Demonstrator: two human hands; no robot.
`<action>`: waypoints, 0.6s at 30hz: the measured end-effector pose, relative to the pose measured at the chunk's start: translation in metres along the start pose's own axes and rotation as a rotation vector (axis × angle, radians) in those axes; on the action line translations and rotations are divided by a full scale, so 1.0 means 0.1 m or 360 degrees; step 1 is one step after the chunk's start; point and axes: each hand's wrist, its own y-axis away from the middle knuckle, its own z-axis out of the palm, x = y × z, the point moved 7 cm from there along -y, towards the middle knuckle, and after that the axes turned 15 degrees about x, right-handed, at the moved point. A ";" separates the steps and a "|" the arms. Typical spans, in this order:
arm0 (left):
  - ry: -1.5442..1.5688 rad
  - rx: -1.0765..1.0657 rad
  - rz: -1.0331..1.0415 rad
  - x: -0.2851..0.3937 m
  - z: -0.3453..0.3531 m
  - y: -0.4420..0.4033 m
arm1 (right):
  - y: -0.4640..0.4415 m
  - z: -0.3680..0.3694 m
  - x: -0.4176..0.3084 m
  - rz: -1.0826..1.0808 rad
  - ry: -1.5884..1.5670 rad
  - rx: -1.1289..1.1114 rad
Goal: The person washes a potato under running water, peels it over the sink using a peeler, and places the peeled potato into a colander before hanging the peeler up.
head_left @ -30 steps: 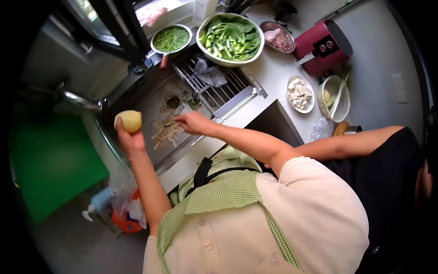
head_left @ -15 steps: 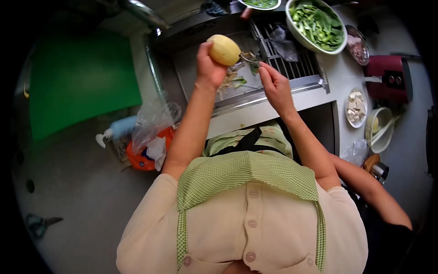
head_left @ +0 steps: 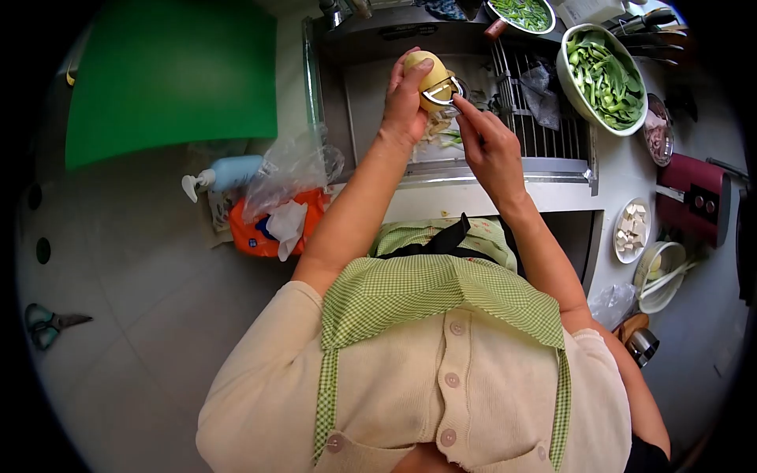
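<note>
"Is the smooth, oval, pale-yellow potato point(head_left: 435, 77) one colour?"
"Yellow wherever it shows."
"And the green-and-white cloth apron with its wide bib point(head_left: 410, 303)?"
"Finely checked, against a plain cream, buttoned knit top point(head_left: 378, 370)."
"The big, flat green sheet point(head_left: 173, 87)?"
"Unpatterned. The boxy maroon appliance point(head_left: 692, 169) has a black panel point(head_left: 703, 214)."

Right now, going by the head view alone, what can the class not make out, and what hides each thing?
In the head view:
Far side of the potato: turned away, behind the left hand.
Grip end of the peeler: covered by the right hand.
Hand of the other person's arm: hidden behind the wearer.
Bowl of cut greens: cut off by the top edge.
Print on the orange packet: too small.
</note>
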 end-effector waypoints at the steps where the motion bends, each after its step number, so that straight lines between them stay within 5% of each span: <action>1: 0.0041 0.0001 0.0050 0.02 -0.01 -0.02 | 0.01 0.03 0.01 -0.0006 0.0035 -0.0002; 12: -0.0133 0.0053 0.0328 0.03 -0.04 -0.03 | -0.07 0.02 0.06 -0.0032 0.0100 -0.0169; 14: -0.0131 0.0012 0.0412 0.08 -0.02 -0.02 | -0.09 0.08 0.17 0.0466 -0.0138 -0.0247; 18: -0.0231 0.0014 0.0505 0.20 0.04 -0.07 | -0.11 0.12 0.09 0.0117 -0.0039 -0.0085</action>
